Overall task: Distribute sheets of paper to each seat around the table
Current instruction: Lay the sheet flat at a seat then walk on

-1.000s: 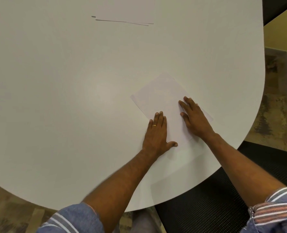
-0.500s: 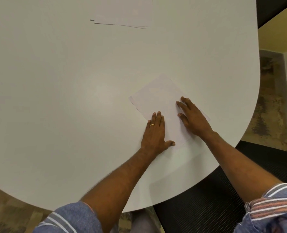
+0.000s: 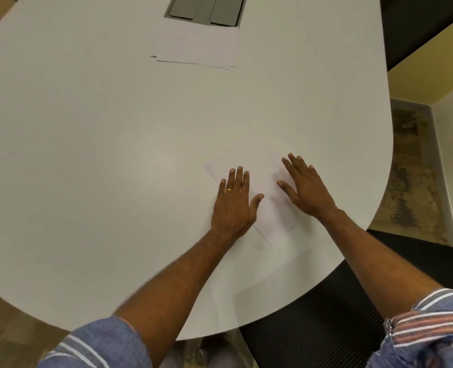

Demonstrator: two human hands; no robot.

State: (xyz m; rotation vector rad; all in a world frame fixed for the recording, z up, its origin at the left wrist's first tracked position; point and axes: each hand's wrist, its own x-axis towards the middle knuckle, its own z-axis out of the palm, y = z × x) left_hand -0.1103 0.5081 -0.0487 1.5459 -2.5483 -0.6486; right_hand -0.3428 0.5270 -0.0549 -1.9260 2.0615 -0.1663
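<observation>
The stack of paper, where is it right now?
In the head view, the stack of paper lies at the far middle of the table, just before a grey hatch, well beyond both hands.

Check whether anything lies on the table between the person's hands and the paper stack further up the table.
Nothing visible does. The left hand and right hand lie flat on the sheet near the black chair; only bare table separates them from the paper stack.

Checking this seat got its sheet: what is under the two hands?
Left hand and right hand lie flat on one white sheet on the table. Further sheets beneath: cannot tell.
</observation>
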